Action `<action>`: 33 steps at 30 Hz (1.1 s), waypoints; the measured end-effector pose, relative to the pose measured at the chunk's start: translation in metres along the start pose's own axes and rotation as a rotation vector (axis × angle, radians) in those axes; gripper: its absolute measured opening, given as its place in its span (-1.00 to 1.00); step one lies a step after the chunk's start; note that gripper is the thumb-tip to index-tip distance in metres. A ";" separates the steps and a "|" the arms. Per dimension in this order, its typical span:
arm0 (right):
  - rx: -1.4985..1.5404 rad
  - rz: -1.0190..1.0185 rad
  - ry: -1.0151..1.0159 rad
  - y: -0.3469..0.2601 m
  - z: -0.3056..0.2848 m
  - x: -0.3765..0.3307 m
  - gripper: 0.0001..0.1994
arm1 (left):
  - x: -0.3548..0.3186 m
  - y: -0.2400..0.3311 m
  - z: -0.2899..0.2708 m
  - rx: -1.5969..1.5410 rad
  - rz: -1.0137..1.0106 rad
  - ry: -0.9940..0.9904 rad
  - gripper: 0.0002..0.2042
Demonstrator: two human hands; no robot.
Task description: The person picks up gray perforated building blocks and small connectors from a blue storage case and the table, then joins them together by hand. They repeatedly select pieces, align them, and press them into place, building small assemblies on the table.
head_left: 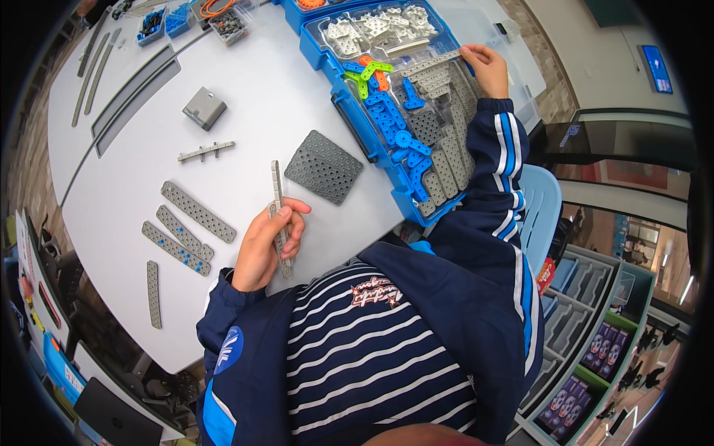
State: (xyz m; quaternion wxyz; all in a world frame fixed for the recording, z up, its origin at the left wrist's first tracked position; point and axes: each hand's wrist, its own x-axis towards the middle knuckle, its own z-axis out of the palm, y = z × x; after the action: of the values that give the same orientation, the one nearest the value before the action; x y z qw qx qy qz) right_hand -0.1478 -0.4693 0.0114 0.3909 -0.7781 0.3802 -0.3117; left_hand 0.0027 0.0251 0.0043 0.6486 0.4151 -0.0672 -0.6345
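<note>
- Has four perforated, round-ended grey beams (198,212) left of the fingers of left hand (256,247).
- Grasps a slim grey bar (277,182) in curled fingers.
- Has dark, perforated plating (323,167) just right of them.
- Pinches one long strip (433,63) in right hand (489,72), fingertips over blue box (322,61).

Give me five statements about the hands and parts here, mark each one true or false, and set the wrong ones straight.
1. The left hand holds a gray beam. True.
2. The right hand rests on the white table. False: its fingers grip the end of a light gray strip over the blue case.
3. A dark gray plate lies on the table. True.
4. The blue gear lies outside the case. False: it lies inside.
5. A gray block sits on the table. True.
</note>
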 end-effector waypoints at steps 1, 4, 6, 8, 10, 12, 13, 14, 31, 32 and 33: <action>0.049 0.011 0.000 -0.001 0.000 0.000 -0.76 | 0.000 0.000 0.000 0.000 0.005 -0.009 -0.69; 0.165 0.027 0.003 -0.003 0.000 0.000 -0.78 | 0.000 0.000 -0.001 0.001 0.009 -0.012 -0.69; 0.196 0.000 0.005 -0.002 0.001 0.001 -0.78 | 0.001 0.000 -0.001 0.004 0.010 -0.006 -0.69; 0.127 -0.009 -0.003 0.000 0.002 0.001 -0.78 | 0.001 0.000 0.000 0.006 0.010 -0.003 -0.69; 0.053 -0.030 0.001 0.004 0.004 0.002 -0.78 | 0.002 0.000 0.000 0.012 0.008 0.004 -0.69; -0.048 -0.033 0.038 0.006 0.006 0.002 -0.78 | 0.001 0.000 0.001 0.019 0.005 0.015 -0.68; -0.095 -0.091 0.057 0.006 0.007 0.002 -0.79 | 0.001 0.000 0.002 0.023 0.008 0.011 -0.69; -0.155 -0.132 0.088 0.006 0.007 0.001 -0.79 | 0.001 0.000 0.002 0.028 0.006 0.012 -0.69; -0.554 -0.597 -0.012 -0.014 0.015 -0.002 -0.85 | 0.002 -0.001 0.001 0.035 0.003 0.009 -0.68; -0.593 -0.653 -0.061 -0.014 0.019 0.000 -0.84 | 0.002 -0.001 0.000 0.021 0.003 0.005 -0.68; -0.632 -0.721 -0.102 -0.014 0.022 0.000 -0.82 | 0.002 -0.001 0.000 0.007 -0.001 0.008 -0.69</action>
State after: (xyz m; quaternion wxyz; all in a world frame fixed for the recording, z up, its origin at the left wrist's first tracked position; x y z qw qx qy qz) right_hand -0.1258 -0.4557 0.0129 0.0205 -0.9552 0.1428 -0.2583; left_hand 0.0023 0.0238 0.0030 0.6469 0.4200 -0.0667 -0.6329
